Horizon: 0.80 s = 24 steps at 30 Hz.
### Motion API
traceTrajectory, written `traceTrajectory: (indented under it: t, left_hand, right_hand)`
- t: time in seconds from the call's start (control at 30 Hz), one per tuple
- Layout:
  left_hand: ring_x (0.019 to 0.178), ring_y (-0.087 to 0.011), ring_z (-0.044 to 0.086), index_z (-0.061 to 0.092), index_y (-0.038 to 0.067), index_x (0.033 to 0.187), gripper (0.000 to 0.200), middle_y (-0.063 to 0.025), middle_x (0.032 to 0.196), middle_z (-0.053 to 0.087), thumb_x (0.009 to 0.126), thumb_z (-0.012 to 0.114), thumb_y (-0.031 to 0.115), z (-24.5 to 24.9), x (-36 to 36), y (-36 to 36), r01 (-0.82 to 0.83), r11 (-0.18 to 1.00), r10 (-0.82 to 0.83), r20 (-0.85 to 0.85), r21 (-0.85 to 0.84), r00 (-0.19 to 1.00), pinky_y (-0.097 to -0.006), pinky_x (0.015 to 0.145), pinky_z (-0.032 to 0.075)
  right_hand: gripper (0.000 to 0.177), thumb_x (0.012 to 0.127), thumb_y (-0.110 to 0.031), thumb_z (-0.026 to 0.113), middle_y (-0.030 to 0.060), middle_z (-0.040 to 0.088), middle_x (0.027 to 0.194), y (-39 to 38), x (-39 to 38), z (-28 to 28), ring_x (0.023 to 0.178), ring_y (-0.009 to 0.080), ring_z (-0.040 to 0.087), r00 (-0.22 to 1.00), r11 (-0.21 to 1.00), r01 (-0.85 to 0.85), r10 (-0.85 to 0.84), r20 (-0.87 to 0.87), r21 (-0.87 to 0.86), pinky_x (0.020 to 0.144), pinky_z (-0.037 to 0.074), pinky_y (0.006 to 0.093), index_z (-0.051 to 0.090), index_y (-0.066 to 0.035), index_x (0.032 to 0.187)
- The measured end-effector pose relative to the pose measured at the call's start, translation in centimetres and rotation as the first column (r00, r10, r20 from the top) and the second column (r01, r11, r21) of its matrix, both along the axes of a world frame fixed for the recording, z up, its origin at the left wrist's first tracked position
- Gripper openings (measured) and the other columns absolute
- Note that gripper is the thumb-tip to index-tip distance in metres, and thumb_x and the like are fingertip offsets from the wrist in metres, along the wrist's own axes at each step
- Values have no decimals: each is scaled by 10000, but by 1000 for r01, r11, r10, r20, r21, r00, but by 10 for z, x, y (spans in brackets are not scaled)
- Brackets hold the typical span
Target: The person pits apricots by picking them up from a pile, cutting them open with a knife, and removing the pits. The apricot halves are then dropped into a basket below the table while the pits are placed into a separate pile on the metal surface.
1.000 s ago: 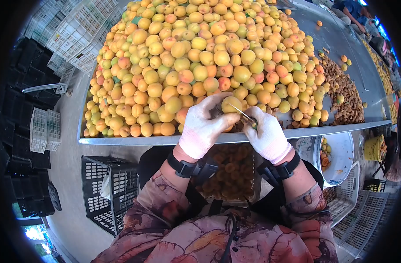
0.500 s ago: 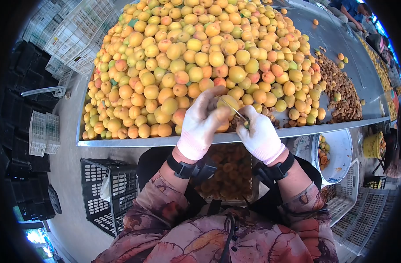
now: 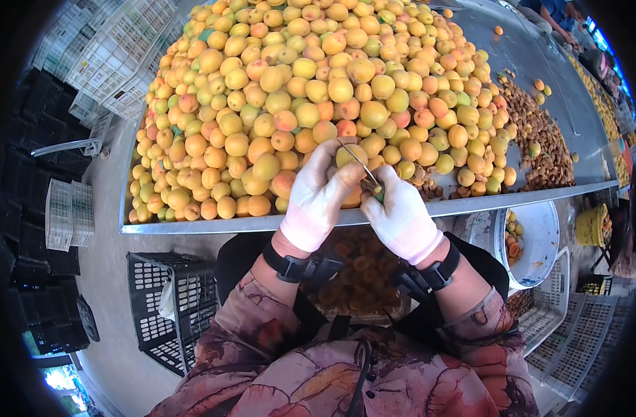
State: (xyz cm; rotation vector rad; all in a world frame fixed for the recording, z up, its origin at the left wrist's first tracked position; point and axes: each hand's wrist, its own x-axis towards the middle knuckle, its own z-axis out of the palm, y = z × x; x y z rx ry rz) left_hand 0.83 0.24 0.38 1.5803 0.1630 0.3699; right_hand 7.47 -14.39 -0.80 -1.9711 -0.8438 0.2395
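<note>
My left hand (image 3: 314, 205), in a white glove, has its thumb and fingers closed around a yellow apricot (image 3: 350, 154) at the near edge of the heap. In my right hand (image 3: 401, 217), also gloved, is a small knife (image 3: 360, 162) with a thin blade and a greenish handle. Its blade slants up and left across the apricot. Both hands are close together above the table's metal rim (image 3: 262, 223). Behind them rises a large heap of apricots (image 3: 276, 104), yellow to orange-red.
Apricot pits (image 3: 540, 149) lie piled on the table's right. Below the rim, between my knees, a container holds halved apricots (image 3: 356, 274). A white bucket (image 3: 540, 240) stands at right, a black crate (image 3: 151, 306) at left. Stacked white crates (image 3: 127, 52) rise at back left. Another person (image 3: 550, 17) is at far right.
My right hand has shifted a little left with the knife, bringing its blade farther across the apricot. My left hand still grips the apricot in nearly the same place.
</note>
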Motion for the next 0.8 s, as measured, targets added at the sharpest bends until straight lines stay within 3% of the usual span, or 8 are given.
traceTrajectory:
  t: [0.1,0.2,0.3,0.4,0.53,0.63,0.67,0.8]
  left_hand:
    - [875,-84,579,531,-12,1280,413,-17,991,597,1033,531,319,-8,5,-10,-60,943,87,69,-328,994,-212,776,479]
    - [901,-98,585,533,-17,1271,404,-28,989,600,1034,524,310,-12,4,-9,-34,927,62,62,-374,996,-230,801,489]
    - [931,-116,592,535,-12,1264,403,-56,1053,606,1047,490,325,-8,1,3,21,999,-21,0,-39,1000,-262,842,500]
    - [943,-130,596,539,-3,1257,418,-65,1101,614,1065,437,353,-14,1,0,-113,990,117,59,-80,991,-279,862,497]
    - [940,-128,587,543,3,1260,436,-62,1109,617,1069,417,374,-5,11,18,-181,904,251,137,-388,958,-274,845,483]
    - [893,-115,564,541,6,1281,475,-47,1078,602,1068,417,412,-7,2,15,-71,912,113,81,-404,990,-266,799,474]
    - [806,-104,540,534,5,1301,479,-21,1010,588,1068,420,408,-8,5,0,-68,869,126,87,-489,988,-244,735,458]
    - [776,-126,547,528,-5,1297,406,-64,1053,594,1082,371,302,-7,1,-13,-12,991,3,-67,-131,998,-245,680,455]
  right_hand:
    - [267,843,-98,614,292,624,787,3,-5,3,795,464,636,999,999,16,-15,33,-28,695,514,503,503,34,1047]
    - [268,849,-105,612,288,626,787,3,-4,-1,794,459,640,998,997,27,-23,62,-72,697,518,505,505,32,1053]
    - [269,855,-114,607,275,629,781,2,-4,4,782,454,642,999,994,23,-19,39,-110,692,520,506,507,28,1060]
    - [276,861,-124,599,264,633,776,0,-4,9,773,446,646,998,986,-14,23,52,-164,685,522,503,509,27,1073]
    - [258,855,-86,583,254,652,802,-7,-5,6,794,432,656,997,955,-20,41,66,-296,692,528,487,528,17,1084]
    - [221,856,-55,584,225,671,828,-3,-3,13,795,407,670,980,985,125,-141,140,120,692,535,444,569,6,1068]
    - [166,861,-52,605,200,677,856,-1,-2,19,781,379,671,981,959,185,-167,-102,215,710,532,406,607,-2,1019]
    - [181,898,-152,651,185,648,846,11,8,7,759,311,636,955,877,275,-202,-219,394,695,501,361,618,17,953]
